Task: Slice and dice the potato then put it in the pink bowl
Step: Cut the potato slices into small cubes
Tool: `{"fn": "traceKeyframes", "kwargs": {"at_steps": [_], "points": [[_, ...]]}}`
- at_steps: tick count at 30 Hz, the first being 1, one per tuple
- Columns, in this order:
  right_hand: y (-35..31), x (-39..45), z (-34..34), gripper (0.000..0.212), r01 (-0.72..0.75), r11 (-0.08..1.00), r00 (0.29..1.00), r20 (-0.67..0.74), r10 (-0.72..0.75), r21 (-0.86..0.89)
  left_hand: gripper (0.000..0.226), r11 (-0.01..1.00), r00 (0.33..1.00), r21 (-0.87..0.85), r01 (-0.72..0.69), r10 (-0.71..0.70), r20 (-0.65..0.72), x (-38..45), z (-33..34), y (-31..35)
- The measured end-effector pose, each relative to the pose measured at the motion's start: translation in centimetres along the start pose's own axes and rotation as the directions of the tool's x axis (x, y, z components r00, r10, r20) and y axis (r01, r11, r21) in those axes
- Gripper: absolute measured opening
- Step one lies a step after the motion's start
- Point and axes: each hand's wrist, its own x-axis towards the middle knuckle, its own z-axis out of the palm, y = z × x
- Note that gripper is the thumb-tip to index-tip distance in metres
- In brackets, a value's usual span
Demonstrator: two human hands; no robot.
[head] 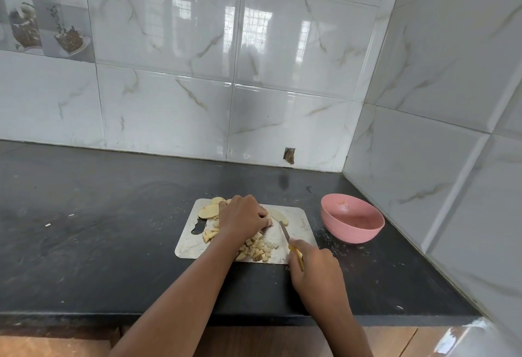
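Fingers (261, 216) of my left hand (243, 216) curl down, pinning potato on the board (299, 222) — what they hold is mostly hidden. Just right of them lies the knife (284, 231), gripped by my right hand (313, 267), blade running away from me. Dice (258, 248) sit just behind; slices (209, 211) beyond. Bowl (352, 219) — nearer my right, holding no potato.

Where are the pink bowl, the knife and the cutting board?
pink bowl (364, 236): head view, outer front wall.
knife (284, 231): head view, blade.
cutting board (299, 216): head view, bare right part.
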Motion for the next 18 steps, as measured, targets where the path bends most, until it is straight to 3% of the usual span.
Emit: {"fn": "traceKeyframes", "kwargs": {"at_steps": [6,9,18], "points": [[-0.9,1.2,0.0,0.027,0.032,0.999,0.999,0.019,-0.032,0.006,0.016,1.000,1.000,0.000,-0.002,0.002,-0.006,0.0,0.0,0.0],[-1.5,2.7,0.6,0.026,0.048,0.999,0.999,0.008,-0.048,-0.011,0.023,1.000,1.000,0.001,0.003,-0.003,-0.018,0.0,0.2,0.0],[-1.9,6.1,2.1,0.029,-0.009,1.000,1.000,-0.022,0.009,-0.016,0.020,1.000,0.998,-0.008,0.026,-0.026,-0.064,0.4,0.5,-0.1]]}}
